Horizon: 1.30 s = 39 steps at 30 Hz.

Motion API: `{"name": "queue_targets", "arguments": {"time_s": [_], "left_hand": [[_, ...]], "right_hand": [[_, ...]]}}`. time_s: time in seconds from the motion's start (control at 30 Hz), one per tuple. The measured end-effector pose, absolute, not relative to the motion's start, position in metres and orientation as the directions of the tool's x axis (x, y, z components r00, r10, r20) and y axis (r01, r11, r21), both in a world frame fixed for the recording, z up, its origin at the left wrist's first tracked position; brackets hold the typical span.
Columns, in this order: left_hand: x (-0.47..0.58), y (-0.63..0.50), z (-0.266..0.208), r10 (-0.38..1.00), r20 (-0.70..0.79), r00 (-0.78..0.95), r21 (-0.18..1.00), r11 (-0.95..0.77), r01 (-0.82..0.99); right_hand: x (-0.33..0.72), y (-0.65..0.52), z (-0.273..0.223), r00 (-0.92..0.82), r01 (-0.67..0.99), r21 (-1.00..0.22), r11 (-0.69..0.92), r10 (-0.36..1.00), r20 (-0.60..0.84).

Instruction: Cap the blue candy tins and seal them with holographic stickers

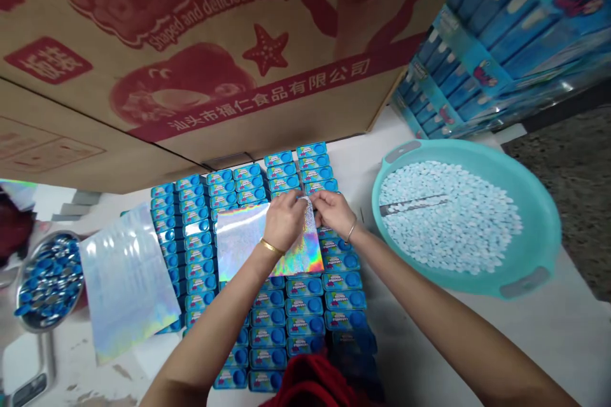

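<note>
A shiny holographic sheet [241,238] lies over rows of small blue candy boxes [305,305] in the middle of the table. My left hand [285,219], with a gold bangle at the wrist, rests over the sheet's right part, its fingers closed at the upper right corner. Right beside it, my right hand [334,211] pinches at the same corner, thumb against fingers. The fingertips of both hands nearly meet there, and whatever small piece sits between them is hard to make out. Farther left, a second holographic sheet [128,283] covers part of the boxes and the table.
A teal basin [534,203] of pale small candies [458,222] stands at right, a dark flat strip among them. Behind rises a big printed carton [229,76]. Packed blue display boxes [477,63] fill the upper right. A metal bowl [21,296] of blue-and-silver pieces is at left.
</note>
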<state>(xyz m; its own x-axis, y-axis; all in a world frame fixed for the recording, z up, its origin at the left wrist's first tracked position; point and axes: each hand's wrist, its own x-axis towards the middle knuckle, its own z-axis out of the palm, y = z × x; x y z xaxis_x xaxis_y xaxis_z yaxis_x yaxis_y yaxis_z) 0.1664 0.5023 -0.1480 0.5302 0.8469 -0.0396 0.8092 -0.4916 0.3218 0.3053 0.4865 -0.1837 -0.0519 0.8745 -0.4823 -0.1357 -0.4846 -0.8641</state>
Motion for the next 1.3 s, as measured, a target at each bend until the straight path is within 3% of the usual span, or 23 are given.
{"name": "queue_targets", "arguments": {"time_s": [0.1, 0.2, 0.3, 0.37, 0.43, 0.57, 0.67, 0.83, 0.93, 1.03, 1.17, 1.3], "left_hand": [[0.161, 0.487, -0.141, 0.816, -0.016, 0.578, 0.385, -0.528, 0.757], [0.153, 0.467, -0.119, 0.802, 0.014, 0.597, 0.583, -0.491, 0.647], [0.149, 0.462, -0.097, 0.952, 0.062, 0.299, 0.836, -0.213, 0.506], [0.153, 0.472, -0.091, 1.000, -0.004, 0.027, 0.949, -0.004, 0.316], [0.160, 0.488, -0.094, 0.988, -0.110, -0.110, 0.984, 0.125, 0.130], [0.180, 0.515, -0.113, 0.966, -0.212, -0.150, 0.977, 0.210, -0.029], [0.192, 0.525, -0.124, 0.955, -0.252, -0.154, 0.967, 0.245, -0.066], [0.204, 0.552, -0.136, 0.952, -0.274, -0.136, 0.961, 0.275, -0.012], [0.211, 0.579, -0.147, 0.967, -0.220, -0.128, 0.973, 0.227, 0.043], [0.216, 0.603, -0.162, 0.980, -0.135, -0.145, 0.964, 0.164, 0.208], [0.221, 0.619, -0.179, 0.981, -0.007, -0.195, 0.830, 0.115, 0.545], [0.225, 0.622, -0.185, 0.978, 0.042, -0.204, 0.700, 0.117, 0.705]], "right_hand": [[0.306, 0.487, -0.188, -0.053, -0.105, -0.877, -0.468, 0.884, -0.465], [0.307, 0.487, -0.190, -0.061, -0.053, -0.879, -0.474, 0.880, -0.471], [0.307, 0.484, -0.188, -0.053, 0.042, -0.900, -0.433, 0.899, -0.435], [0.308, 0.481, -0.182, 0.030, 0.119, -0.947, -0.298, 0.955, -0.296], [0.310, 0.478, -0.174, 0.147, 0.119, -0.972, -0.202, 0.972, -0.183], [0.317, 0.476, -0.159, 0.166, -0.088, -0.955, -0.283, 0.941, -0.294], [0.322, 0.482, -0.152, 0.136, -0.093, -0.958, -0.271, 0.950, -0.282], [0.337, 0.515, -0.155, 0.247, -0.012, -0.975, -0.222, 0.944, -0.218], [0.349, 0.545, -0.162, 0.284, 0.059, -0.986, -0.158, 0.949, -0.135], [0.361, 0.570, -0.175, 0.301, 0.213, -0.973, -0.092, 0.953, -0.024], [0.369, 0.590, -0.194, 0.258, 0.435, -0.899, -0.057, 0.964, 0.063], [0.372, 0.600, -0.206, 0.189, 0.578, -0.816, -0.011, 0.974, 0.121]]}}
